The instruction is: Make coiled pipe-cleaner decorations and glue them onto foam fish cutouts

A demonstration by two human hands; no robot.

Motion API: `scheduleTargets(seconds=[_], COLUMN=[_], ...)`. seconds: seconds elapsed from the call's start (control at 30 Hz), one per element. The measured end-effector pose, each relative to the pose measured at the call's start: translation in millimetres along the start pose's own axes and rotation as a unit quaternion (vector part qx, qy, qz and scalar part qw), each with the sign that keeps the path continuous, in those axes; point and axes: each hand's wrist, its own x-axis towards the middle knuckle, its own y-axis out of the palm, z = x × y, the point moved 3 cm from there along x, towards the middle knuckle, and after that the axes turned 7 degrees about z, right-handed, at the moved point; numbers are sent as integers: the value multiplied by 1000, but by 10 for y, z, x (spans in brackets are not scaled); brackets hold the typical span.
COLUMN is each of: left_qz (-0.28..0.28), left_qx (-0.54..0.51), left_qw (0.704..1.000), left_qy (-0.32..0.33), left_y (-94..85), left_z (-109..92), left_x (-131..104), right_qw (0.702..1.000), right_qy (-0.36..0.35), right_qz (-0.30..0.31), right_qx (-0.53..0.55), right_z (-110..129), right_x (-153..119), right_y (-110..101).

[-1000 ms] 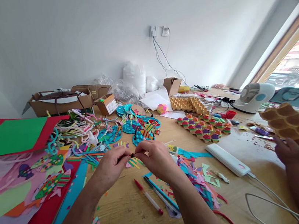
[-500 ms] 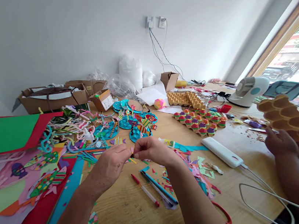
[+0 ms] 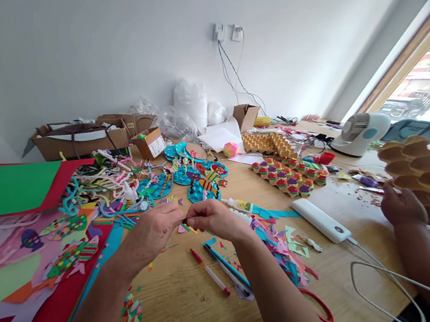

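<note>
My left hand and my right hand meet over the middle of the table, fingertips pinched together. What they pinch is too small and too covered to name. Just below the fingertips shows a small pink paper piece; I cannot tell whether it is held or lies on the wood. Beyond my hands are blue discs decorated with striped and dotted paper fish. A glue bottle lies behind my right hand. Nearer me are a red pen and a blue pen.
Coloured paper sheets and paper scraps are at the left. Rightward lie a white power bank, red scissors and a painted egg tray. At far right another person's hand holds a plain egg tray.
My pinched hands have shifted slightly left. The pink piece, at the fingertips before, now shows lower, under them. The view has turned slightly.
</note>
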Motion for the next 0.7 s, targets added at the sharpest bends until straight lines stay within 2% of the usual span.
scheduleTargets(seconds=[0.17, 0.27, 0.37, 0.47, 0.57, 0.7], left_qz=[-11, -20, -32, -14, -1, -45], left_qx=[-25, -57, -87, -121, -131, -120], left_qw=[999, 997, 995, 992, 991, 992], left_qy=[-24, -38, -39, -30, -5, -10], left_y=[-76, -151, -210, -222, -219, -257], left_z=[86, 125, 112, 55, 0, 36], left_x=[-32, -68, -103, -114, -113, -135], right_qw=[1000, 996, 979, 955, 940, 931], right_qy=[-1, -8, -18, -25, -26, -11], right_qz=[-6, -11, -51, -91, -105, -113], right_qx=[-25, -92, -197, -281, -324, -345], right_z=[101, 149, 231, 348, 442, 473], right_x=[-12, -62, -134, -196, -242, -356], right_y=[67, 52, 23, 60, 138, 100])
